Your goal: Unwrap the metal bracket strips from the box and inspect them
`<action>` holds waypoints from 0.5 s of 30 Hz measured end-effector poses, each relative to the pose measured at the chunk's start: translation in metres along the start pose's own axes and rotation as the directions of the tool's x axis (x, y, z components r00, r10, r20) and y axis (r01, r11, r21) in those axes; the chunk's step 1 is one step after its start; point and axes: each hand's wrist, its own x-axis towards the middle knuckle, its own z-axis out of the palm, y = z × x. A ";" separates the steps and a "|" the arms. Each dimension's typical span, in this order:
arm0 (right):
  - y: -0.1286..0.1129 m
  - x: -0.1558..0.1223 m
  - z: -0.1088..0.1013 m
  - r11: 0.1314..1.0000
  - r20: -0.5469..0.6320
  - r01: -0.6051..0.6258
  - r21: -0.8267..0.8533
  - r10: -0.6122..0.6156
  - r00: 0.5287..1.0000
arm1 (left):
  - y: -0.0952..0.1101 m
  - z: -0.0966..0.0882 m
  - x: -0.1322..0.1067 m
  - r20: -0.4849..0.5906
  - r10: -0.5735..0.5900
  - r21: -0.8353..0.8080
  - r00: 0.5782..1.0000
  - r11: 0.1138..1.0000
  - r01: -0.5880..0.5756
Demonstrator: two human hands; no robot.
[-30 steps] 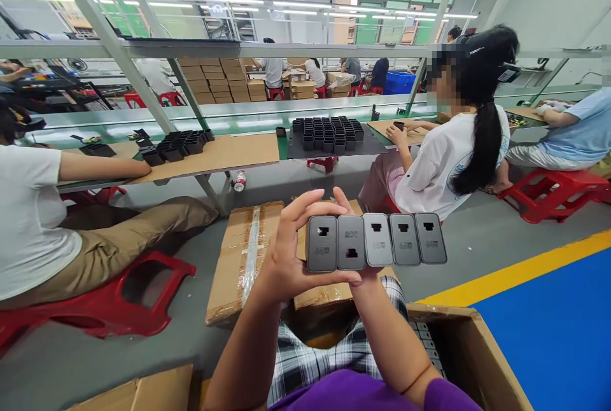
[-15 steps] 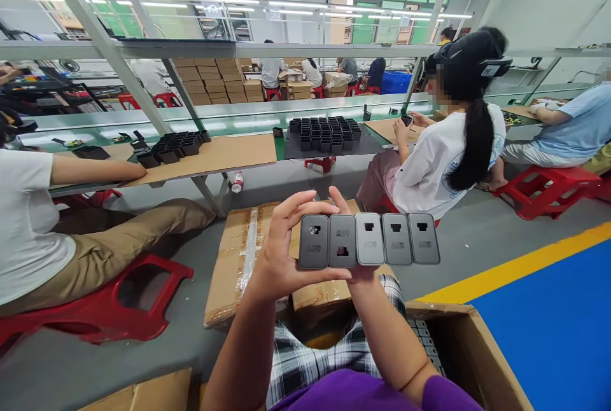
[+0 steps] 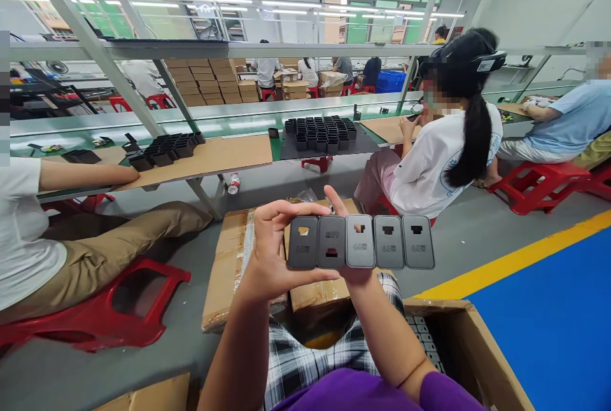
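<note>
I hold up a row of several dark grey plastic shells side by side at chest height, their flat faces with small cut-outs turned toward me. My left hand grips the left end of the row, fingers over the top and thumb under it. My right hand is mostly hidden behind the row; one fingertip shows above it and the wrist below, supporting the shells from behind.
An open cardboard box with more grey shells stands at my right knee. Sealed cartons lie on the floor ahead. Seated people on red stools work at a long bench holding black parts. A yellow line borders the blue floor.
The row of shells has drifted slightly left and a little lower in view with both hands. The grip is unchanged.
</note>
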 end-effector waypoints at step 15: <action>0.001 0.004 0.004 0.994 -0.033 -0.026 -0.109 0.023 0.999 | 0.039 -0.008 0.025 0.274 -0.033 0.643 0.961 0.750 -0.157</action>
